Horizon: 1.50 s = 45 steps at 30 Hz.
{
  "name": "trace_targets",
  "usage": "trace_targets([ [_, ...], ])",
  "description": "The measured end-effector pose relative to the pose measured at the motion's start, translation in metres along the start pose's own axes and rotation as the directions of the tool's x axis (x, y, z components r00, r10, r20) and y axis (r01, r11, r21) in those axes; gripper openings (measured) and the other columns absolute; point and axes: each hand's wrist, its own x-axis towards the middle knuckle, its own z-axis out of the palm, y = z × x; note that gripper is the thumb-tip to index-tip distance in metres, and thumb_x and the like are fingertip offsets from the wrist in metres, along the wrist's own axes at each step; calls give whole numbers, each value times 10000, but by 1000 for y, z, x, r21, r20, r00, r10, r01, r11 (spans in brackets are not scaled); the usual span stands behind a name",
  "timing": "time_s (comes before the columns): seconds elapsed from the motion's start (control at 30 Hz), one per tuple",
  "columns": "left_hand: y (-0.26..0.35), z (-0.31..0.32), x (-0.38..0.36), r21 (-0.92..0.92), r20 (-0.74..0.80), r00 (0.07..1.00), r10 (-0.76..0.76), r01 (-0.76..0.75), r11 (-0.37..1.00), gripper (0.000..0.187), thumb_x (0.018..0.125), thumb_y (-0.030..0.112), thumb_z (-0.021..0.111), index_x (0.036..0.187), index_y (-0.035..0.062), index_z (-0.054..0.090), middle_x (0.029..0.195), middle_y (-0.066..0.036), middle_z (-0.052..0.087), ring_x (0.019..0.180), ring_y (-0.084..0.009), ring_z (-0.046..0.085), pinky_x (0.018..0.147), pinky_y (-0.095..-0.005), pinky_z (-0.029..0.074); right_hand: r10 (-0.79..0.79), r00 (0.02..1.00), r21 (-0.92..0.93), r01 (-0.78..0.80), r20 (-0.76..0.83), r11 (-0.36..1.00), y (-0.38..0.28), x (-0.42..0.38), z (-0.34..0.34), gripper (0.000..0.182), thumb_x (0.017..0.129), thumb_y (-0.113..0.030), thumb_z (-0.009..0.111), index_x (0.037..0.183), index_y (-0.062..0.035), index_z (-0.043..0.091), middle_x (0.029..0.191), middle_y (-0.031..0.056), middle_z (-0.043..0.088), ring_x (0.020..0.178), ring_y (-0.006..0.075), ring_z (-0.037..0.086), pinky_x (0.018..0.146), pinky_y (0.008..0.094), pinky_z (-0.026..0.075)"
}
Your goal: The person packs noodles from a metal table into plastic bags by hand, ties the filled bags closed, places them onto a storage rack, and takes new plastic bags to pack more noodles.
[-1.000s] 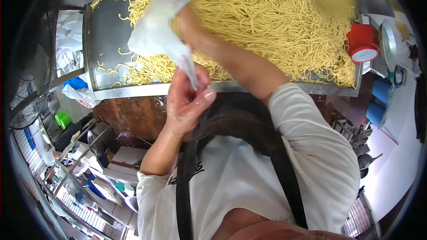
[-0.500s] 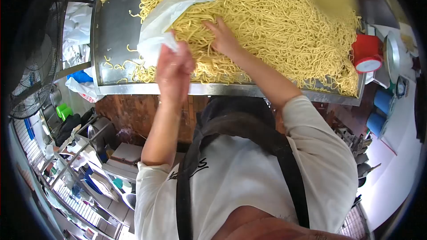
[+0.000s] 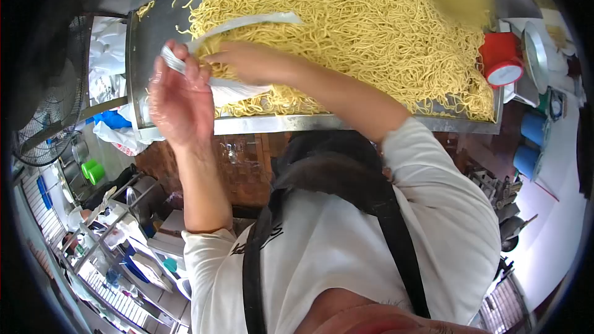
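Note:
A big heap of yellow noodles (image 3: 371, 31) covers a steel tray (image 3: 309, 124) in front of me. My left hand (image 3: 176, 96) is raised at the tray's near left corner and grips the edge of a white plastic bag (image 3: 238, 91), holding its mouth apart. My right hand (image 3: 247, 62) reaches left across the noodles into the bag's mouth, between its upper and lower edges. Its fingers are drawn together, seemingly around a small tuft of noodles; the fingertips are partly hidden by the bag.
A red tub with a white rim (image 3: 502, 59) stands at the tray's right end, with blue cups (image 3: 529, 142) below it. A fan (image 3: 43, 124) and shelves of kitchenware (image 3: 111, 229) are at the left. Green cups (image 3: 91, 170) sit near the fan.
My left hand has lifted the bag's edge up and to the left. My right hand left the noodle heap and moved left into the bag's mouth.

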Motion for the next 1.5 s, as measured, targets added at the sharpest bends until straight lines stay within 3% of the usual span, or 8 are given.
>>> trace_targets([
  [0.27,-12,-46,-39,24,-82,997,-9,10,1000,514,966,149,520,1424,-5,346,1027,-85,538,708,-113,442,603,-248,376,669,628,-375,-777,-397,506,143,-197,6,928,722,-173,799,1512,-252,321,1538,218,280,1393,442,283,1069,641,316],
  [0.87,-57,-1,-65,122,-9,995,-102,102,987,521,937,133,549,1409,3,371,1008,-70,540,693,-82,422,567,-199,333,-1,680,65,71,-733,995,79,-34,77,354,817,40,560,1142,-43,673,831,190,608,819,368,623,793,403,524],
  [0.93,-56,14,-60,117,8,996,-87,86,989,486,942,138,547,1385,11,393,1013,-66,543,695,-83,424,566,-200,332,143,722,502,311,-677,807,25,-11,72,325,784,8,626,1104,-21,679,889,202,665,843,353,643,714,458,533],
  [1.0,-55,22,-57,106,48,996,-72,67,992,449,950,144,542,1360,18,413,1016,-64,545,696,-87,426,567,-205,338,-253,611,617,784,-750,66,7,16,84,400,827,-68,676,1221,-74,603,1098,139,642,1000,250,631,809,391,549],
  [1.07,-45,7,-47,42,29,999,-33,32,999,393,969,168,525,1316,7,436,1034,-71,542,697,-103,429,586,-221,358,-290,832,879,424,-474,-219,-10,46,78,520,809,-44,700,1300,-119,546,1225,98,623,1110,212,612,863,408,555],
  [1.2,-23,-27,-47,33,-51,998,24,-23,999,412,986,178,502,1342,-16,426,1025,-86,531,716,-120,431,603,-240,370,-53,980,338,118,-194,934,-9,-2,46,550,791,8,619,1324,-90,530,1149,151,628,1093,299,607,917,484,512],
  [1.23,-20,-35,-50,34,-58,997,41,-39,999,420,987,176,499,1353,-16,421,1020,-87,530,718,-122,431,602,-242,370,-299,915,-214,246,-271,945,7,-12,56,533,810,-33,615,1333,-70,518,1121,179,625,1060,319,616,895,487,516],
  [1.5,-27,-37,-55,105,-55,998,11,-5,994,500,971,148,525,1420,5,360,1038,-90,551,704,-117,445,576,-231,383,49,900,-406,-243,-432,881,111,-9,30,591,799,-63,653,1367,-69,492,1156,186,635,1076,326,606,935,415,484],
])
